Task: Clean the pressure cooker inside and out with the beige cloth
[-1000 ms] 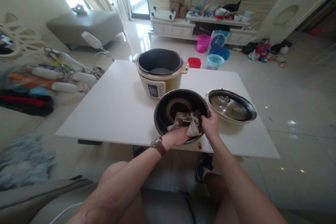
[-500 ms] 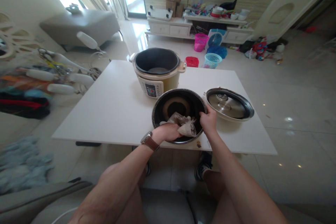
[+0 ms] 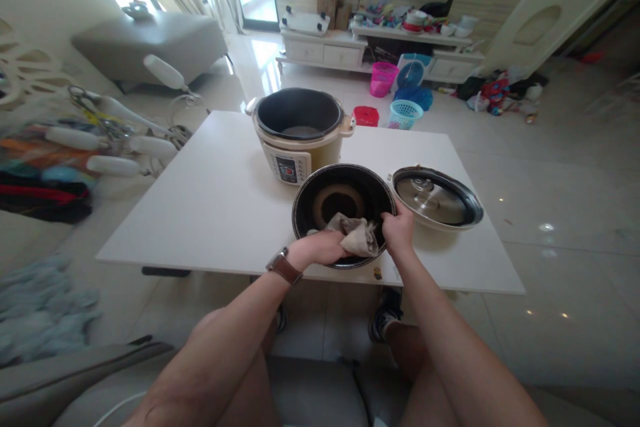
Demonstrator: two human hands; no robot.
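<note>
A dark round inner pot (image 3: 336,203) is tilted towards me over the near part of the white table (image 3: 200,213). My right hand (image 3: 399,228) grips its right rim. Inside the pot, my left hand (image 3: 323,248), with a watch on the wrist, is closed on a crumpled pale cloth (image 3: 361,238) against the lower right inner wall; some fingers are hidden by the cloth. Behind the pot stands a cream electric pressure cooker (image 3: 300,137) with its top off. Its lid (image 3: 434,200) lies upside down to the right, the metal inside facing up.
Beyond the table, a pink basket (image 3: 383,80), a red bin (image 3: 366,116) and a light blue basket (image 3: 406,113) stand on the floor. A white lamp-like fixture (image 3: 127,117) is at the left. A cluttered TV cabinet (image 3: 320,53) lines the far wall.
The cloth and my left hand have shifted very slightly right within the pot. My right hand keeps its hold on the rim. The cooker and lid have not moved.
</note>
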